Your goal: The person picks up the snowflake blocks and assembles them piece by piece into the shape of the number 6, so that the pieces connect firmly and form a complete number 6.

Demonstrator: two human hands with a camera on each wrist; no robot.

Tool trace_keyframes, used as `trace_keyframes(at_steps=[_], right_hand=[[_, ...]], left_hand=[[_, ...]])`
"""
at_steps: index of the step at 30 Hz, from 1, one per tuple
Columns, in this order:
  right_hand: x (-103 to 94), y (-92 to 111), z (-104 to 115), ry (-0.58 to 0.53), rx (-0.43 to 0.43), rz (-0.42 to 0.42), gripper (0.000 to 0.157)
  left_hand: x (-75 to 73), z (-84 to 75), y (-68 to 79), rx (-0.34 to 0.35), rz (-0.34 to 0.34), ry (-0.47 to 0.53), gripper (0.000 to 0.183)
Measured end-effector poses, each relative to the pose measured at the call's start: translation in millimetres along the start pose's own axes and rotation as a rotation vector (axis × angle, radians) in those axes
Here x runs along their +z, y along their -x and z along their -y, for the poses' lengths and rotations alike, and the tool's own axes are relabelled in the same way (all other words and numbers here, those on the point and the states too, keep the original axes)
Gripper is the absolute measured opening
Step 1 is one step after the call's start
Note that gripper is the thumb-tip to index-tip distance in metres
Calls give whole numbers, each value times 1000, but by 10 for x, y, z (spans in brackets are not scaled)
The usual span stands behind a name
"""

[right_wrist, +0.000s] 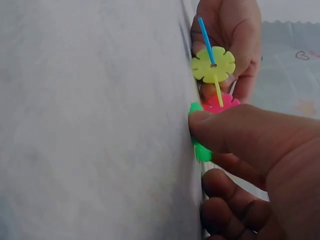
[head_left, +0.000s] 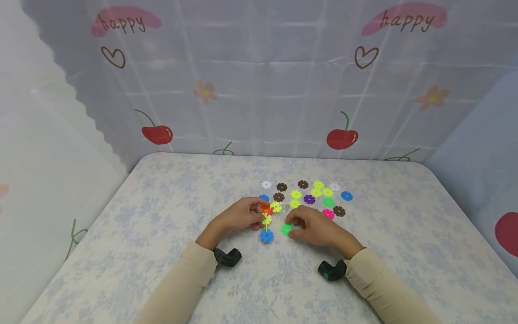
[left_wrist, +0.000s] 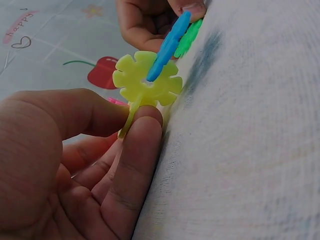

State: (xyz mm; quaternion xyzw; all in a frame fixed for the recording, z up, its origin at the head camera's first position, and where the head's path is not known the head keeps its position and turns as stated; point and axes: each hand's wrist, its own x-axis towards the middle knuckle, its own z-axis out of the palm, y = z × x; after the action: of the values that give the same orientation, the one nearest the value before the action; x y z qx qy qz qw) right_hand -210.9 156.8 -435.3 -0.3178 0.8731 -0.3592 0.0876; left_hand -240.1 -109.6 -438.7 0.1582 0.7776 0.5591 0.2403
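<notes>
My left hand (head_left: 240,214) pinches a yellow interlocking disc (left_wrist: 127,122) between thumb and fingers. That disc belongs to a joined piece: a second yellow disc (left_wrist: 129,80) crosses it, and a blue disc (left_wrist: 170,45) stands out from the end. A pink disc (right_wrist: 226,101) and an orange disc (head_left: 265,209) show close by the left fingers; how they are joined is partly hidden. To the right, my right hand (head_left: 317,226) holds a green disc (head_left: 286,229) by its edge between thumb and fingers, just above or on the cloth. The green disc is apart from the joined piece.
Loose discs lie beyond the hands, among them a purple disc (head_left: 309,199), a brown disc (head_left: 339,211), a pink disc (head_left: 328,214) and a blue disc (head_left: 346,196). A patterned cloth (head_left: 133,252) covers the table, with a printed curtain (head_left: 259,108) behind.
</notes>
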Motion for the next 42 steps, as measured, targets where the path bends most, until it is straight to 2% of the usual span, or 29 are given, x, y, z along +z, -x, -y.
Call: trace_keyframes(at_steps=[4,9,13,24,35,42], right_hand=[[-34,5,-8,-59,92,-25,17],[-82,6,-57,-158,230,-142,9],[-102,-7,-89,-239,276,-190,5],[-126,-19,-124,-305,316,-216,5],[-112,-37,-171,-492,354,-203,12],[-109,-58,-174,-531,391,-223,14]], left_hand=[[-3,0,14,2,6,7,39],[-6,-9,37,12,44,32,41],[-10,-11,42,5,63,31,42],[-29,-7,37,0,110,30,43],[-21,-17,23,-8,124,30,45],[-25,-9,14,-12,126,27,45]])
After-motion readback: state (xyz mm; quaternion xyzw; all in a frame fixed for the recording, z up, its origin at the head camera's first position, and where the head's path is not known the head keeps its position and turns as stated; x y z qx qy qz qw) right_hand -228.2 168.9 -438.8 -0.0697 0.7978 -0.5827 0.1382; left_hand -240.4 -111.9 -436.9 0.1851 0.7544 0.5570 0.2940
